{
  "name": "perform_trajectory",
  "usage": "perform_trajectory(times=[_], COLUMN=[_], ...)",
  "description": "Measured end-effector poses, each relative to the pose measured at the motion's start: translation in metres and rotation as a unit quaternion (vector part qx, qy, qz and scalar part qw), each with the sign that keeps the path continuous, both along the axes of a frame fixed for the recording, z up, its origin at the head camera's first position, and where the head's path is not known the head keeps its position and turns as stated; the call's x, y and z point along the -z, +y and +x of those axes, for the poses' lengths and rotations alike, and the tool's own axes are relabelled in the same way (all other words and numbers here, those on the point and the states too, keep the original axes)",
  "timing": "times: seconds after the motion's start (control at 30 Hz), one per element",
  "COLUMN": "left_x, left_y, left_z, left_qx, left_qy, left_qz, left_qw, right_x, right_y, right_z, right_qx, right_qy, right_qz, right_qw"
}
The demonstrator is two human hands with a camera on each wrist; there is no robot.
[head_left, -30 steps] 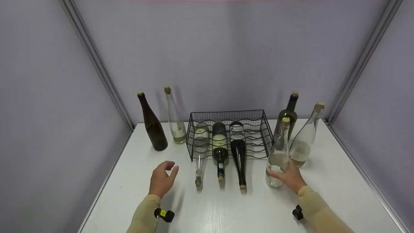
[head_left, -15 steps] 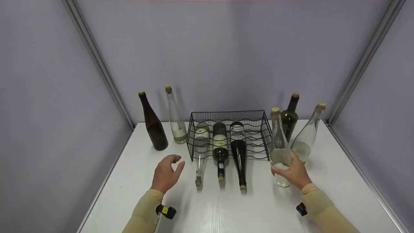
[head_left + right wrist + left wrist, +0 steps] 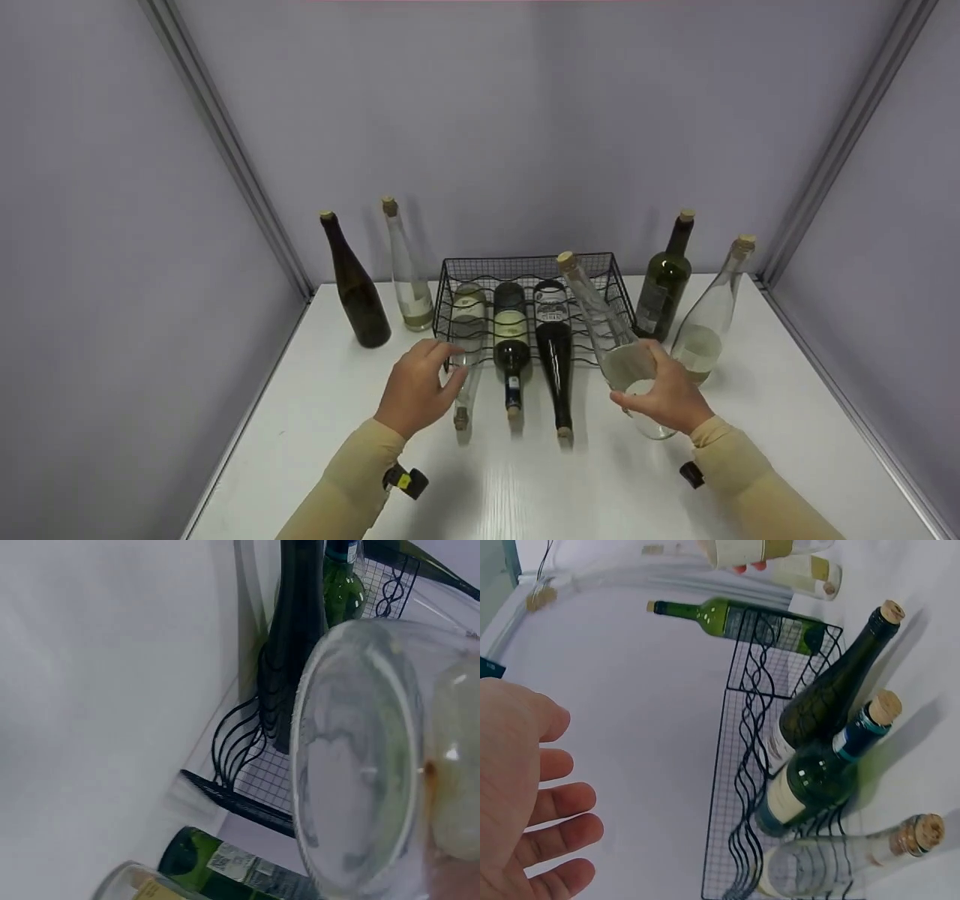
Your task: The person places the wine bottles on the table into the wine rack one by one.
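Note:
My right hand (image 3: 671,390) grips the lower part of a clear glass bottle (image 3: 606,326) with a cork. That bottle leans, its neck to the upper left over the right part of a black wire bottle rack (image 3: 525,258). In the right wrist view its round base (image 3: 356,765) faces the camera. My left hand (image 3: 420,386) hovers at the rack's front left corner, overlapping a lying clear bottle (image 3: 469,322); its fingers are relaxed and hold nothing. A dark green bottle with a cream label (image 3: 511,349) and a black bottle (image 3: 555,349) lie in the rack too, corks forward.
Left of the rack stand a brown bottle (image 3: 360,304) and a clear bottle (image 3: 411,289). On its right stand a green bottle (image 3: 664,281) and another clear bottle (image 3: 705,326), close to my right hand. Grey panels (image 3: 480,135) enclose the white table (image 3: 300,420).
The bottle in my right hand has gone from upright to leaning left, its cork now over the rack. My left hand has moved right and slightly up, towards the rack.

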State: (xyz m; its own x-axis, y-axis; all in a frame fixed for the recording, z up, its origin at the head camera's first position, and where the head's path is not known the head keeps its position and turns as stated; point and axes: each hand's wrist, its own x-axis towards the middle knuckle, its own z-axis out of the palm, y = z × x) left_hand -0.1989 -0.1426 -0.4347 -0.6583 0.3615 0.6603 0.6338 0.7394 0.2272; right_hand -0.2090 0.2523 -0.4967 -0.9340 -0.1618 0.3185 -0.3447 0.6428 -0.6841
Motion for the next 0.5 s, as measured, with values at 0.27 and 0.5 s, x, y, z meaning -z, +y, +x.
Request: perform_trajectory(times=[0.27,0.5], left_x=[-0.02,-0.026], left_y=[0.022,0.045], left_z=[0.0,-0.002], left_qx=[0.041,0.078], left_qy=[0.08,0.177], left_qz=[-0.063,-0.103], left_qw=[0.9939,0.9757], right_x=[-0.007,-0.009], right_y=[-0.015,-0.026], right_z=[-0.002,-0.002], right_qx=[-0.018,-0.052], right_qy=[0.065,0.11], right_qz=[0.103,0.195], right_qw=[0.9924,0.9732])
